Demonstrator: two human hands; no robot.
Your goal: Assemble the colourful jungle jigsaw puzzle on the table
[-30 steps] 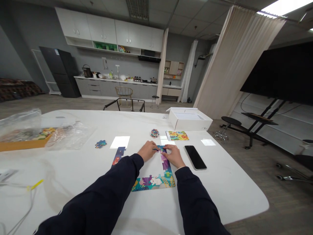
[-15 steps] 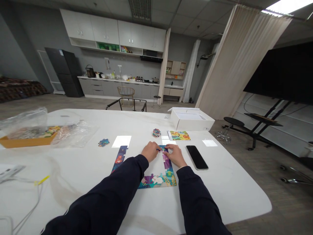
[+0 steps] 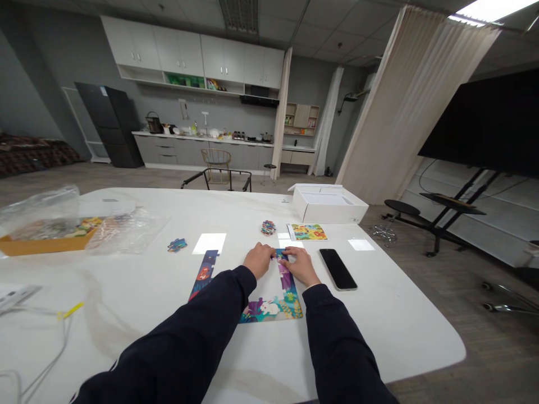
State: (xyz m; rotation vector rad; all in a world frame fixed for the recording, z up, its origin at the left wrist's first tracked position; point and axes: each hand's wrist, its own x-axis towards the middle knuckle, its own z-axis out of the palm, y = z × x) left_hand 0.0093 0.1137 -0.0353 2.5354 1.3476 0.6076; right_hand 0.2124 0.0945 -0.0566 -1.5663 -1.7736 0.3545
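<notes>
A partly joined jigsaw puzzle [image 3: 270, 308] lies flat on the white table, with a left strip, a bottom row and a right column in view. My forearm hides the part near its lower left corner. At the top of the right column, my left hand [image 3: 259, 260] is closed, thumb and fingers pinching a small puzzle piece that they mostly cover. Facing it, my right hand [image 3: 302, 265] has its fingers closed on the column's top piece [image 3: 279, 253]. The fingertips of both hands nearly meet there.
Beyond my hands are a pile of puzzle pieces [image 3: 268, 227], a picture card [image 3: 309, 232] and an open white box [image 3: 330, 205]. A phone [image 3: 338, 270] lies to the right. Leftward are a few loose pieces [image 3: 177, 244], an orange tray [image 3: 50, 244] with plastic bags, and cables [image 3: 63, 342].
The view has shifted very slightly. Both hands stay at the top of the right column, with only tiny finger movement.
</notes>
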